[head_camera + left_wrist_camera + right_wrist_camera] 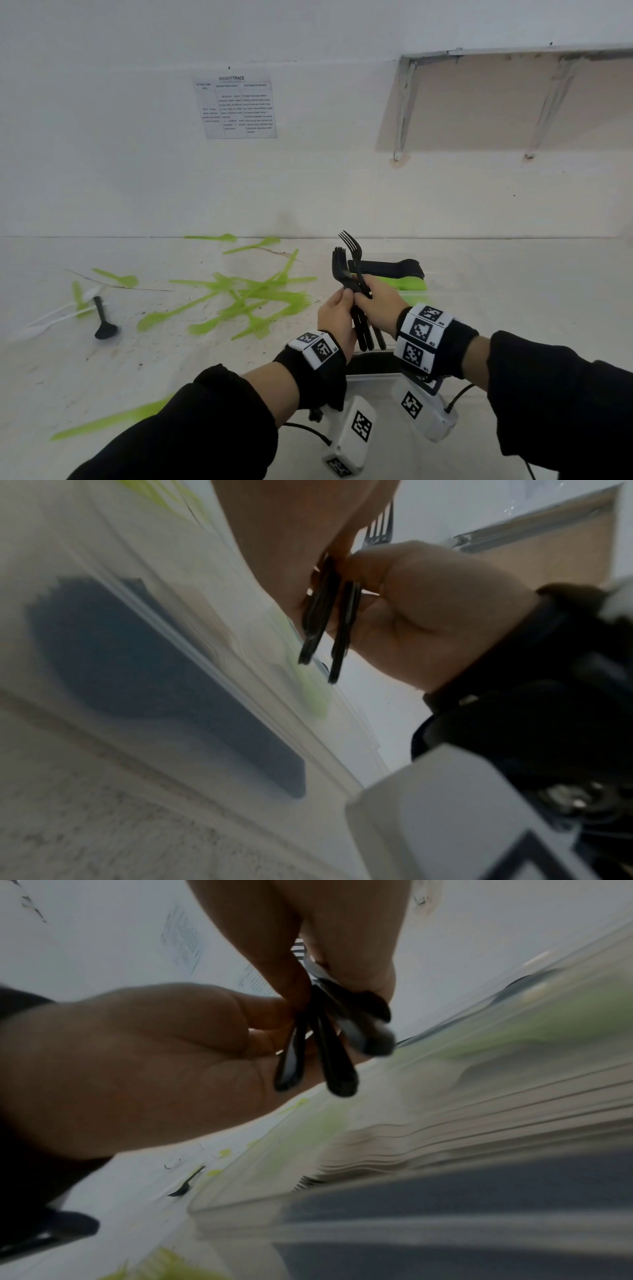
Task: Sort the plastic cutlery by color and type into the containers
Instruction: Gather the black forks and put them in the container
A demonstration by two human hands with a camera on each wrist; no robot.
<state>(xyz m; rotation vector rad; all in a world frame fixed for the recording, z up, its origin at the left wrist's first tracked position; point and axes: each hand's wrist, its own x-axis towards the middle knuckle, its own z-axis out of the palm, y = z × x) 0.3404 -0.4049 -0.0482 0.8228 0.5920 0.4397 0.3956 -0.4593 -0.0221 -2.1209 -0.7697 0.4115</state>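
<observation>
Both hands hold one bundle of black forks [340, 265] upright above the clear containers, tines up. My left hand [344, 301] grips the handles from the left. From the right, my right hand [364, 294] pinches the bundle, and one fork [351, 241] stands higher than the rest. In the left wrist view the fork handles [322, 620] hang down between my left palm [291, 534] and my right hand [428, 615]. The right wrist view shows the handles [329, 1053] fanned out, with my right hand [342, 934] above and my left hand [137, 1056] beside them.
Behind the hands, stacked black cutlery [387, 267] and green cutlery [411, 284] lie in the clear containers [445, 1123]. Several green pieces [239, 298] are scattered on the white table. A black spoon [104, 318] and white spoons [44, 322] lie far left, and a green knife [113, 418] near the front.
</observation>
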